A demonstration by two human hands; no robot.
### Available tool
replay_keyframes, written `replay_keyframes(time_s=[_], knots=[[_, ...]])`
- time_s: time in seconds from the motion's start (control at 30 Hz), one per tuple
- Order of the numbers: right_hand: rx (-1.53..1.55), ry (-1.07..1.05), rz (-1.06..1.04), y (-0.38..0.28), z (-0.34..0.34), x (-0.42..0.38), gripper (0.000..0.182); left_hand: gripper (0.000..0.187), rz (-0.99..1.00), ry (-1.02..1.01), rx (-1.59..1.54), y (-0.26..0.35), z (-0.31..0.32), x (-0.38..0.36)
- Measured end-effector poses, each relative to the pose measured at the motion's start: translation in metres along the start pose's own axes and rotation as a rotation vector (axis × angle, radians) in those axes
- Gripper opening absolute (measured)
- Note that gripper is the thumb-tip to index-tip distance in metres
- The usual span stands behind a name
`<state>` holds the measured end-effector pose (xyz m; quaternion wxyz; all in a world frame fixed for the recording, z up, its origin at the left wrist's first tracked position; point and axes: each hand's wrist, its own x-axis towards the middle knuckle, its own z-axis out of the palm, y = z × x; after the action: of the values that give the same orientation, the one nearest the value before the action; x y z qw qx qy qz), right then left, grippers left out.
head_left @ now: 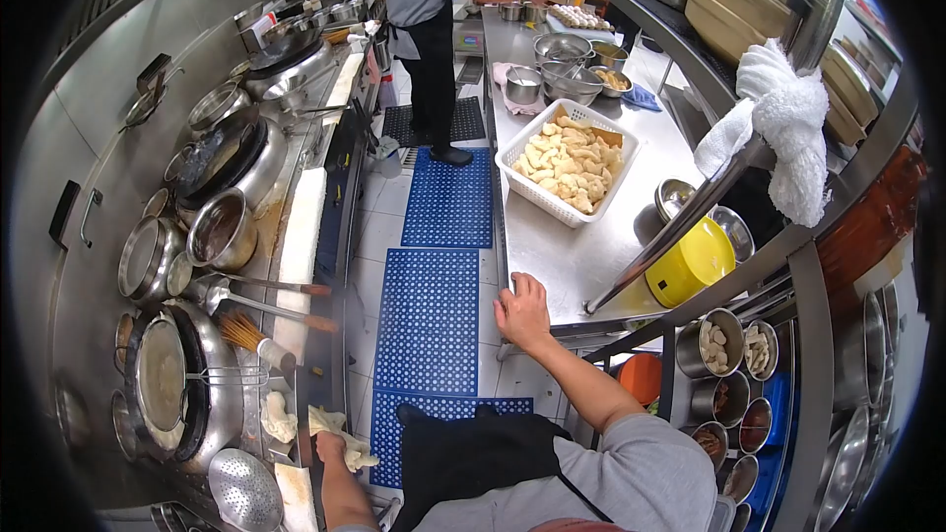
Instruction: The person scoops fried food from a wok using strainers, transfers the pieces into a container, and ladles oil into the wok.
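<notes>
My left hand (330,449) is low at the front edge of the stove counter, closed on a pale, crumpled cloth (340,428). Another bunched cloth (279,418) lies just beside it on the counter. My right hand (523,313) rests on the near corner of the steel table (567,281), its fingers stretched out and nothing in them. Farther up that table stands a white plastic basket (554,199) full of pale golden fried pieces (572,163).
Woks (163,379), a perforated skimmer (244,489) and a bamboo brush (241,330) crowd the stove side. A co-worker (424,0) stands ahead in the aisle on blue mats (429,320). A yellow container (695,261), a shelf post and several ingredient pots (709,343) are on the right.
</notes>
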<state>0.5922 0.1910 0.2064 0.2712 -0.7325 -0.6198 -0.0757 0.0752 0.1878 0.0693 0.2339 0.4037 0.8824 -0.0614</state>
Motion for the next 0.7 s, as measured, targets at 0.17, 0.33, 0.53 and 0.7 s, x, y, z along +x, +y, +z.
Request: replay_keyframes(time_s=[0.17, 0.33, 0.53, 0.7], knots=[[0.001, 0.008, -0.002, 0.0005, 0.0006, -0.0004, 0.022, 0.03, 0.001, -0.009, 0.005, 0.0013, -0.002, -0.0023], [0.011, 0.006, 0.007, 0.0005, 0.0013, -0.0002, 0.021, 0.032, 0.008, 0.005, -0.072, -0.0004, -0.0007, -0.0015], [0.005, 0.018, 0.004, 0.001, 0.002, -0.0005, 0.021, 0.029, 0.027, 0.001, -0.022, 0.0002, -0.0005, -0.0026], [0.015, 0.014, 0.0, 0.0005, 0.0004, 0.0003, 0.021, 0.028, 0.028, 0.006, -0.07, -0.0034, 0.0034, 0.0023]])
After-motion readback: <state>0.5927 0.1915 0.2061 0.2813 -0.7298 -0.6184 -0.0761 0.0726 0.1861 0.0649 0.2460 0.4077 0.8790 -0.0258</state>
